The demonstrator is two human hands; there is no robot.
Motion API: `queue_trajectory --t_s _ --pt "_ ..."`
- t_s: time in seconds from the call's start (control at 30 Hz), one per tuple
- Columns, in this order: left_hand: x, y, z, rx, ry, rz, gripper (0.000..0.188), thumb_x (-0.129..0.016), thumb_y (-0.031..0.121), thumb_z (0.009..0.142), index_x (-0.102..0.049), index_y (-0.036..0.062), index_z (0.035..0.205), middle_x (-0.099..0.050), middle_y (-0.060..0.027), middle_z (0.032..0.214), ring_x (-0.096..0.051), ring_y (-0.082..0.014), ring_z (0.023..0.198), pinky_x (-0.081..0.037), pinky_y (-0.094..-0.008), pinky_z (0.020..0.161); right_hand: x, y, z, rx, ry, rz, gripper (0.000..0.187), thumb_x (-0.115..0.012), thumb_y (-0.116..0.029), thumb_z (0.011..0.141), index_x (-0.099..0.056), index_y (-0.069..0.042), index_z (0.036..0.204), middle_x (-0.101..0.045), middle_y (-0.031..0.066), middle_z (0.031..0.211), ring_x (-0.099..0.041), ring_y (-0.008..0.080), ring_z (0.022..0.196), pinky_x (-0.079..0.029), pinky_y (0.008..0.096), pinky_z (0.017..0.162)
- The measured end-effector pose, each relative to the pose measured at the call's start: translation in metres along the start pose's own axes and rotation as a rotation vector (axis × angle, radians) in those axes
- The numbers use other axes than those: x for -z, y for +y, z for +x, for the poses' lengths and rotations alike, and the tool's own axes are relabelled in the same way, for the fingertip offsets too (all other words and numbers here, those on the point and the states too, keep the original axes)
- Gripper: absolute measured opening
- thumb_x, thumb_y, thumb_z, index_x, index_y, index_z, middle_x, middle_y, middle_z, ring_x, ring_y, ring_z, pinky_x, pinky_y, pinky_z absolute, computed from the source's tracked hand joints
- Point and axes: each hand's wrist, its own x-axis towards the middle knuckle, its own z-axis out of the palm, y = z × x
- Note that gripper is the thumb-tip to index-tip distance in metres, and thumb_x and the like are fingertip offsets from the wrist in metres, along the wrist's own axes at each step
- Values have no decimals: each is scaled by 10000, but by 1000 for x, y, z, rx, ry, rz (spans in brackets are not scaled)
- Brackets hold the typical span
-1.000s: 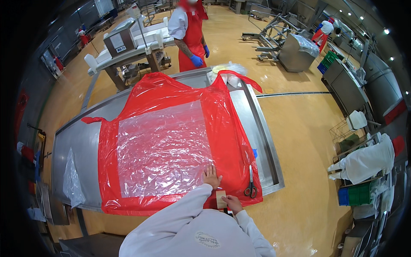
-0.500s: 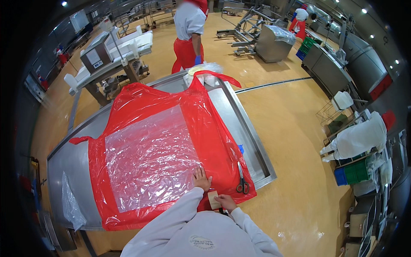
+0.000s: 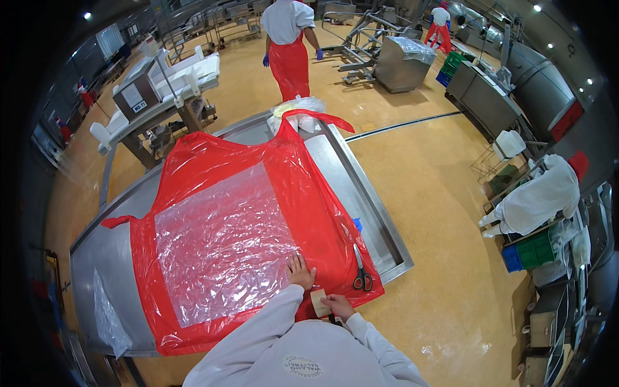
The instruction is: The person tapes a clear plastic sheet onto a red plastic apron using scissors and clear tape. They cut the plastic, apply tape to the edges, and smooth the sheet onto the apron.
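A red plastic apron [image 3: 316, 226] lies spread on a metal table, with a large clear plastic sheet [image 3: 222, 238] over its middle. My left hand [image 3: 300, 271] rests flat, fingers spread, on the sheet's right edge near the apron's lower border. Close to my body, my right hand [image 3: 338, 306] grips a beige rectangular piece [image 3: 319, 302] by its side; it looks like a tape roll seen edge-on, but I cannot be sure. Black-handled scissors [image 3: 362, 278] lie on the apron to the right, blades pointing away from me.
The metal table [image 3: 385, 242] has a raised rim. A crumpled clear plastic piece [image 3: 108, 316] lies at its left, a white plastic bundle [image 3: 303, 111] at its far end. One co-worker [image 3: 288, 48] stands beyond; another [image 3: 532, 197] bends over crates [image 3: 536, 250] at right.
The co-worker beyond the table has moved and now shows both gloved hands. The whole view has shifted slightly. My hands keep nearly the same places on the apron.
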Motion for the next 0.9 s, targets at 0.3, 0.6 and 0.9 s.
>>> queue_trajectory --t_s 0.3,0.6,0.9 --pt "0 2 -1 -12 25 19 875 -385 560 957 -116 -43 1532 -52 -237 1615 -29 -391 1500 -54 -600 1174 3 1 2 -31 -11 -28 274 -686 -295 917 -693 -22 937 -656 3 833 -572 82 759 -452 261 695" --pt "6 3 -6 -14 58 9 870 -419 547 953 -133 -35 1532 -75 -223 1616 -53 -384 1499 -71 -577 1183 6 6 0 -5 -88 -70 310 -730 -285 890 -685 -11 1026 -695 30 895 -636 104 809 -492 260 742" --pt "11 6 -11 -52 146 -14 853 -457 523 943 -186 -48 1516 -151 -237 1595 -115 -393 1485 -80 -571 1184 11 26 10 57 -169 -174 356 -694 -300 920 -681 8 1098 -715 62 959 -658 124 842 -510 283 760"
